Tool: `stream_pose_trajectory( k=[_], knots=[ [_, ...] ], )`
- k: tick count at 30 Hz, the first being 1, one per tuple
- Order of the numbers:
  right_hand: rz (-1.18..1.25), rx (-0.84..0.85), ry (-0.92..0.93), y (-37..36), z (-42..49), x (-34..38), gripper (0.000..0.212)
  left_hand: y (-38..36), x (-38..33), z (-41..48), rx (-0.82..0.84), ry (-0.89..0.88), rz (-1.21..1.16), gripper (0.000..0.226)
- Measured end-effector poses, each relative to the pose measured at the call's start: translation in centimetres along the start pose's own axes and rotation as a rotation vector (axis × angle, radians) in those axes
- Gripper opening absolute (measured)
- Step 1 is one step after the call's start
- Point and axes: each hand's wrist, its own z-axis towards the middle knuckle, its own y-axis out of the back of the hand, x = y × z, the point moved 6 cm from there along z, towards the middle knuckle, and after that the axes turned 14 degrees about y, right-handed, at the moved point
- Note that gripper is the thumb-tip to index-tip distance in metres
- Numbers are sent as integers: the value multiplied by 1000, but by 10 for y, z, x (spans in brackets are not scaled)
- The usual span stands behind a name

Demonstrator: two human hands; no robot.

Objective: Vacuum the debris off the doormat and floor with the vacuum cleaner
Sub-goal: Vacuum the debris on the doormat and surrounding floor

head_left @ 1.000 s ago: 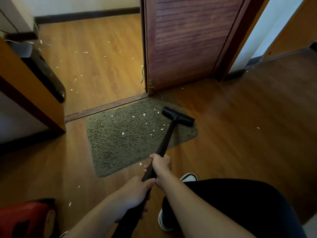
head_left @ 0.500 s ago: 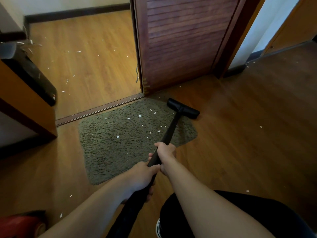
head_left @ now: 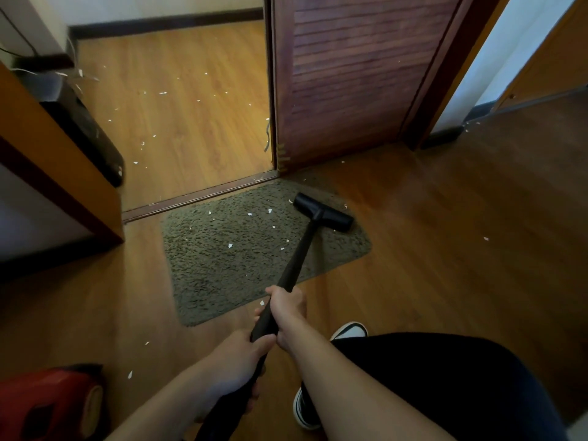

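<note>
Hands, right hand [head_left: 286,305] ahead of left hand [head_left: 237,361], are both wrapped around the vacuum wand [head_left: 299,253]. Beyond them its nozzle [head_left: 323,212] rests on the doormat [head_left: 222,268] (far right corner). Slow, overlapping strokes should best lift the white scraps [head_left: 230,245].

Head-height view, down onto doormat [head_left: 241,249]

The doormat [head_left: 241,259] is rough, shaggy olive cloth pile, flecked with small white scraps [head_left: 230,245] that look like paper, and it lies on a smooth wood-grain floor [head_left: 445,249] with a soft sheen. The vacuum wand [head_left: 299,256] and its floor nozzle [head_left: 323,212] are matt black, seemingly plastic, while the canister [head_left: 47,405] is glossy red plastic. The slatted door [head_left: 346,74] is dark, satin-finished wood.
</note>
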Motion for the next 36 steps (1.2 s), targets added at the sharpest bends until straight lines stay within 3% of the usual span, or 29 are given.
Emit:
stream_pose_trajectory(
  k=[16,20,24,28,36],
  knots=[
    [-90,97,-37,-29,-121,-73,41,15,124,-52,14,19,-9,22],
    [-116,94,-29,-31,-134,-82,45,15,142,-52,46,107,-97,20],
    [-105,88,-23,-30,-133,-86,34,16,143,-39,89,150,-119,20],
    [-92,64,-10,-30,-115,-80,30,13,125,-23,62,68,-83,29],
    [-38,43,3,-27,-70,-56,23,7,83,-3,37,-2,-130,25]
  ],
)
